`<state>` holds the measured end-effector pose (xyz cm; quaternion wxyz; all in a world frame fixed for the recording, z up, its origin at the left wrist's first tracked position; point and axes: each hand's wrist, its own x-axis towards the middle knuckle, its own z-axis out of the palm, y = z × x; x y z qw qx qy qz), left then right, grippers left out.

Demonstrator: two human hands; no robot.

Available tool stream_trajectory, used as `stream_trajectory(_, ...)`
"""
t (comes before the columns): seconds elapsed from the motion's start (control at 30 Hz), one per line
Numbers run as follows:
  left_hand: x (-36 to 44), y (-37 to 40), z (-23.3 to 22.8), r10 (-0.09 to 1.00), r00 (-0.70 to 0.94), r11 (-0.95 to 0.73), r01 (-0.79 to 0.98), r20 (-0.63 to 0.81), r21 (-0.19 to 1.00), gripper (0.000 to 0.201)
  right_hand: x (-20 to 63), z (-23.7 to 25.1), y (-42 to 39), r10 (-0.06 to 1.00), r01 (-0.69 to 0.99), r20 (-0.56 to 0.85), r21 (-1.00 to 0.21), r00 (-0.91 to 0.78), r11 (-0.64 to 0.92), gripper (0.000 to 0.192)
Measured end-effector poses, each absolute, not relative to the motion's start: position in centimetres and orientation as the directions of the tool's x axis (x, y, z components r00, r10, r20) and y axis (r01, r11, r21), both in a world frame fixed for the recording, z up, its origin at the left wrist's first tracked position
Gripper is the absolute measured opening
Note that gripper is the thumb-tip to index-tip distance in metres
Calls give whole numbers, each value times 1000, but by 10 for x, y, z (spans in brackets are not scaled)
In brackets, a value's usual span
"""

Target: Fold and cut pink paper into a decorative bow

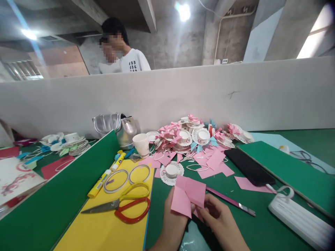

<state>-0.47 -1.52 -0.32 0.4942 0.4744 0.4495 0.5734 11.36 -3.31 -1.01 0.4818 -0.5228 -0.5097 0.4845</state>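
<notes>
1 pink paper (181,200), folded — left panel's long axis 12-to-6 o'clock, 2nd panel toward 3; left hand (172,220) behind, grip hidden — right hand (216,213) at 4 o'clock, pinching.

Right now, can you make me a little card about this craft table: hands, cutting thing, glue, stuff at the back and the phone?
Left grip: on folded pink paper, partly hidden behind it
Right grip: at the paper's lower right
Cutting: scissors, on a yellow sheet
Glue: yellow glue sticks, beyond the scissors
Back: white cup, left of a pink-and-white craft heap
Phone: black, right side
</notes>
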Motion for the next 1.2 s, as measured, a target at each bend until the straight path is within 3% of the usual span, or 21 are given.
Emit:
stream_trajectory(0.13,-5,-15,-1,992,-39,-123,-125,119,984,20,114,-7,-33,999,50,-12,-999,-31,-10,22)
stream_trajectory(0.43,-5,-18,6,995,5,-95,-115,96,989,26,114,-15,-34,997,125,53,-991,60,45,20)
stream_trajectory(0.73,-5,-17,5,997,-14,-72,-115,71,991,23,116,-13,-31,1000,194,16,-981,23,11,15)
stream_trajectory(1.07,-4,-18,-5,997,29,-63,-302,75,951,29,117,-6,-35,999,13,-34,-999,26,-35,19)
stream_trajectory(1.2,-3,-18,-6,995,8,-96,-314,104,945,25,116,-8,-33,997,42,-40,-998,62,-42,19)
